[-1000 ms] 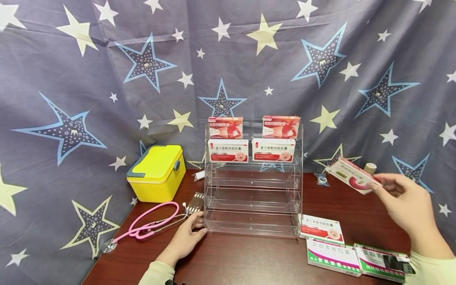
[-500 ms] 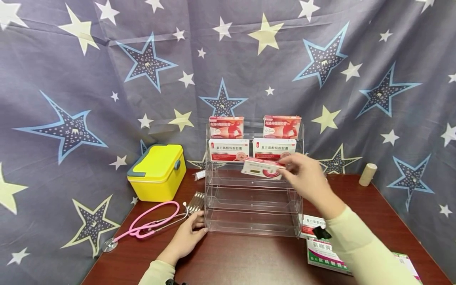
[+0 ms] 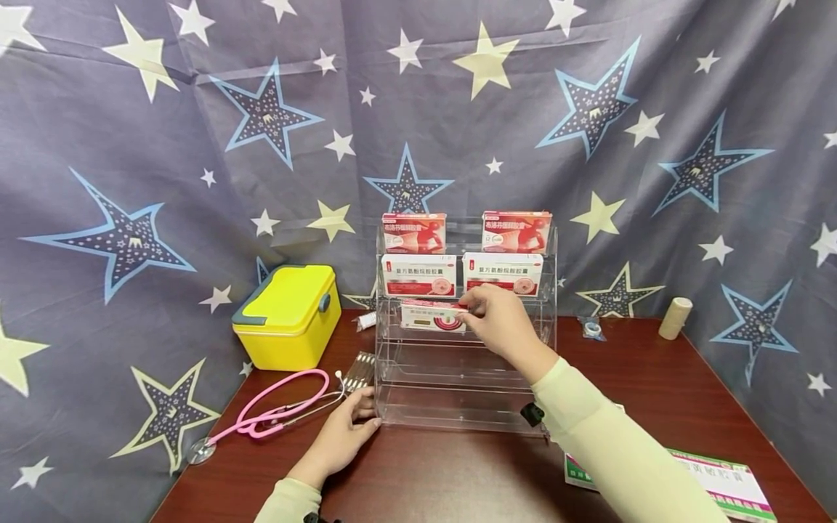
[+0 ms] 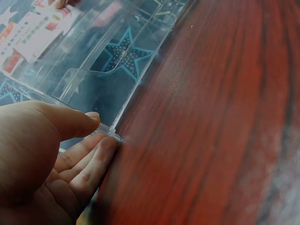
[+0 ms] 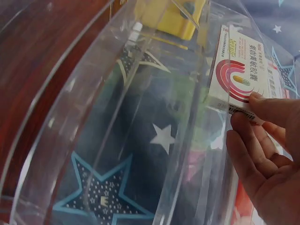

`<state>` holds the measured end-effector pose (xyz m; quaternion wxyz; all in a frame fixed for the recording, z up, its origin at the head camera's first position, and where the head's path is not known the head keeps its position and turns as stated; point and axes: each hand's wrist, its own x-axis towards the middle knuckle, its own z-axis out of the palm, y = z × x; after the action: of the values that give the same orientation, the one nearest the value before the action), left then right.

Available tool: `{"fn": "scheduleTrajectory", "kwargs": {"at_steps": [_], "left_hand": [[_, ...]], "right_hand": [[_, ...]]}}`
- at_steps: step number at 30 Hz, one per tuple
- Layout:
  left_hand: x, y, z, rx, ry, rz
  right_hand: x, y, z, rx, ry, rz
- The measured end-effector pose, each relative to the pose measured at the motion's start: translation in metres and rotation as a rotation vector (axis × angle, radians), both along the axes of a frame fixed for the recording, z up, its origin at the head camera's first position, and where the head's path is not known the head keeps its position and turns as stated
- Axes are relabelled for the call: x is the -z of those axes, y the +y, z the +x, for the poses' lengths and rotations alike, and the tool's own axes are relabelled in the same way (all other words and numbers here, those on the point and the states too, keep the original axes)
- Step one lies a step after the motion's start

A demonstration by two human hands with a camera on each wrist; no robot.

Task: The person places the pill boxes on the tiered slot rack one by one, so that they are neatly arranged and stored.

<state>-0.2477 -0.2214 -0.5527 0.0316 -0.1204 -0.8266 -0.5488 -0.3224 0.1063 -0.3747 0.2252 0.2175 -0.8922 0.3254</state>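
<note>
Medicine box (image 3: 433, 316), light stiff cardboard that is looking easy to dent, is sitting at the third tier of the clear rack (image 3: 548, 341); its short end is offering the best hold. Right hand (image 3: 498, 319) is pinching that end, while left hand (image 3: 343, 434) is resting, fingers relaxed, against the rack's base corner on the worktop (image 3: 425, 479).

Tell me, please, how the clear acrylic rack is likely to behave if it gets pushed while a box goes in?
The clear acrylic rack looks stiff but light, so it may slide on the smooth wooden table. Its boxes sit high, so it might tip backward. The left hand at its lower corner probably steadies it.
</note>
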Motion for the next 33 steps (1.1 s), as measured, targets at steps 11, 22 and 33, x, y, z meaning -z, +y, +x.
{"fn": "scheduleTrajectory", "kwargs": {"at_steps": [11,22,33], "left_hand": [[-0.003,0.002,0.0,-0.008,-0.008,-0.003],[-0.003,0.001,0.002,0.005,0.019,-0.012],[-0.003,0.001,0.002,-0.006,-0.003,-0.007]], "right_hand": [[0.004,-0.018,-0.004,-0.022,-0.053,-0.042],[0.009,-0.026,-0.006,-0.035,-0.056,-0.051],[0.012,-0.028,-0.006,-0.059,-0.06,-0.073]]}}
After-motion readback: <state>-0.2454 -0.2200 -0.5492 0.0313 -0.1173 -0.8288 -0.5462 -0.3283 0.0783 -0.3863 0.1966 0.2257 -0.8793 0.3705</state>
